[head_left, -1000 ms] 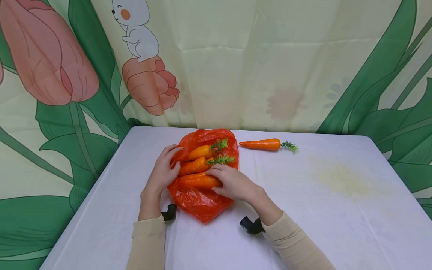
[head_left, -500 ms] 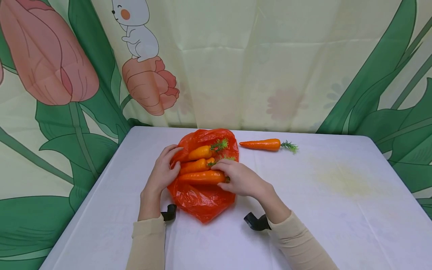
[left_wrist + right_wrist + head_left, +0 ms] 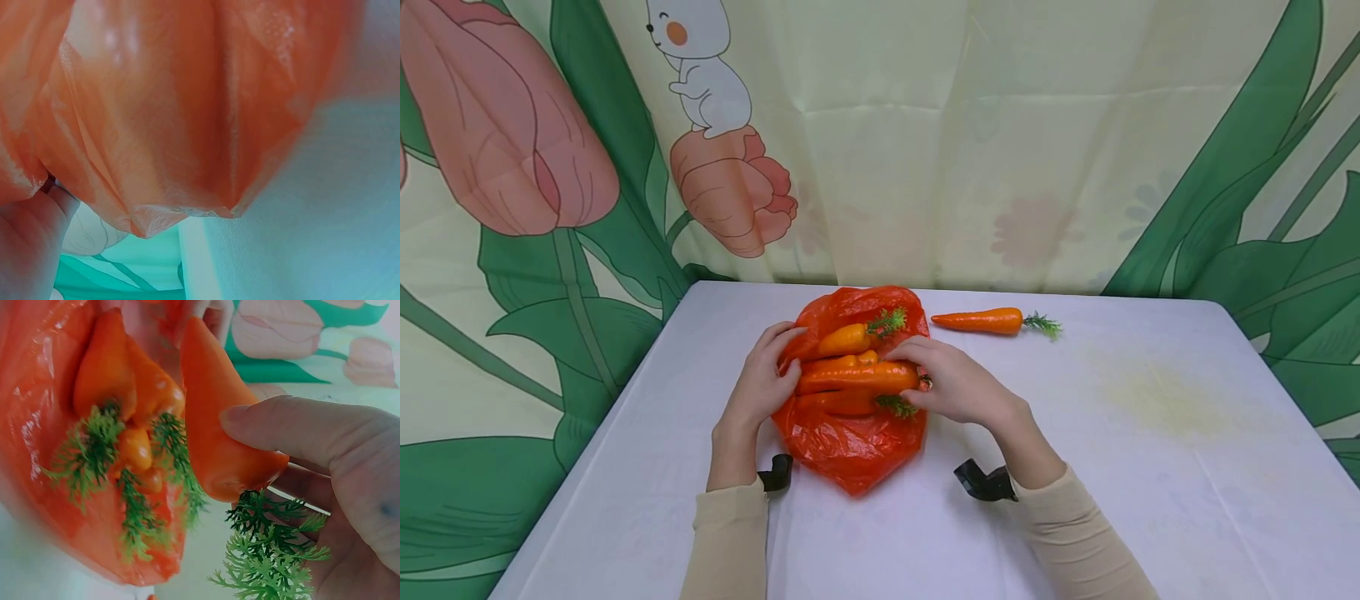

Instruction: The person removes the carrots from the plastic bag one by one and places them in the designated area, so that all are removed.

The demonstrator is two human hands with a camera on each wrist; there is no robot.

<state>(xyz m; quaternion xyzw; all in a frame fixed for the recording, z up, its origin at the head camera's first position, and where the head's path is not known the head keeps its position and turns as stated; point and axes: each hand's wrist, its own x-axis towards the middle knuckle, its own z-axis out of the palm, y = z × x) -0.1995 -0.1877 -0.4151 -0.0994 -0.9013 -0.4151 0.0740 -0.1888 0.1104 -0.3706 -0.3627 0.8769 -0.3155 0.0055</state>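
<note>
A red plastic bag (image 3: 850,454) lies spread on the table, with several carrots in its opening. My left hand (image 3: 763,379) grips the bag's left edge, thumb toward the carrots; in the left wrist view the bag (image 3: 175,112) fills most of the picture. My right hand (image 3: 958,383) pinches one carrot (image 3: 861,377) near its leafy end, raised over the others. In the right wrist view the thumb presses on this carrot (image 3: 215,425), its green leaves hanging below the fingers. Another carrot (image 3: 842,339) lies behind it, and one (image 3: 842,403) in front.
A single carrot (image 3: 981,321) with green leaves lies on the white tablecloth (image 3: 1112,500), right of the bag near the far edge. A printed curtain (image 3: 962,150) hangs behind the table. Black wrist mounts (image 3: 985,482) stick out from both wrists.
My right hand has shifted right and away from me, drawing the carrot up from the front of the pile. A carrot with leaves now shows beneath it. My left hand stays in place.
</note>
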